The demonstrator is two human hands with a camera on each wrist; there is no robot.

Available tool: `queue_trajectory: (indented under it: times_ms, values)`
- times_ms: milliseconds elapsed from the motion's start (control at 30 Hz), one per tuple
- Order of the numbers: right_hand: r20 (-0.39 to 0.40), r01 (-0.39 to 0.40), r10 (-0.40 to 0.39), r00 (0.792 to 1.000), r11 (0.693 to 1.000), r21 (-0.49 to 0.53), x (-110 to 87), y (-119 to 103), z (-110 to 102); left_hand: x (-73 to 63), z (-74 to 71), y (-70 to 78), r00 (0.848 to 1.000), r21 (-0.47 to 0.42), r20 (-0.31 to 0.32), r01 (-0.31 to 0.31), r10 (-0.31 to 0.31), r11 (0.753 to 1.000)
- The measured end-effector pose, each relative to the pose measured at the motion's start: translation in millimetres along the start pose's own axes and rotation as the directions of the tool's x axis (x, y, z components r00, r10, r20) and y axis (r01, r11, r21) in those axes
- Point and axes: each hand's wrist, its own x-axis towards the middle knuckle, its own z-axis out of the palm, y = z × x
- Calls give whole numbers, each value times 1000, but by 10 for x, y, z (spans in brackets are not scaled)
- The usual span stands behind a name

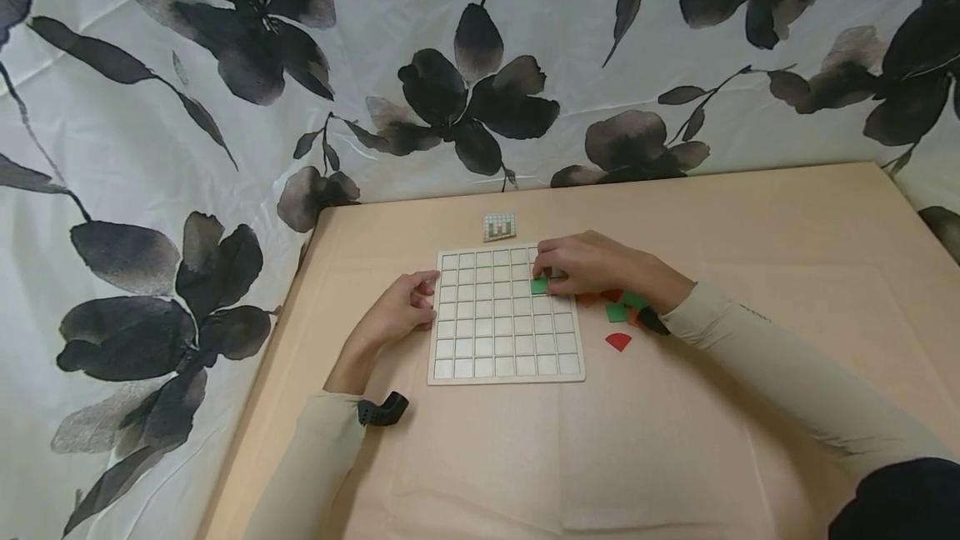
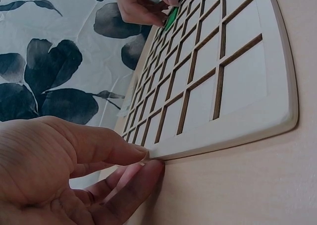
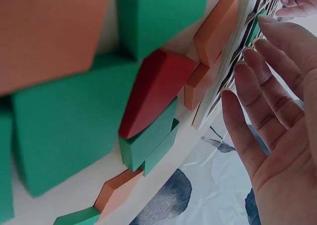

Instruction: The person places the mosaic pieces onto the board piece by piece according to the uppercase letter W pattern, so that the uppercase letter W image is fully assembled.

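A white board with a grid of square cells lies flat on the table. My left hand is at its left edge; in the left wrist view the thumb and a curled finger pinch the rim. Over the upper right cells, my right hand holds a green square tile between thumb and fingers. That tile also shows green under the fingertips in the left wrist view, low over the grid. In the right wrist view the right fingers reach toward the board, partly hiding the tile.
Right of the board, partly under my right forearm, lie loose pieces: a green square, a red fan-shaped piece, and several orange, red and green ones. A small patterned card sits beyond the board. Floral cloth hangs behind the table.
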Motion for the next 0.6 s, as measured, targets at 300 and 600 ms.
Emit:
queue_trajectory:
  times_ms: [300, 600]
  values:
    - [5, -55, 55, 998, 997, 60, -155, 42, -53, -7, 21, 14, 1000, -2, -12, 14, -14, 1000]
    - [-12, -79, 80, 997, 993, 86, -405, 131, -130, -7, 13, 18, 1000, 0, -18, 12, -12, 1000]
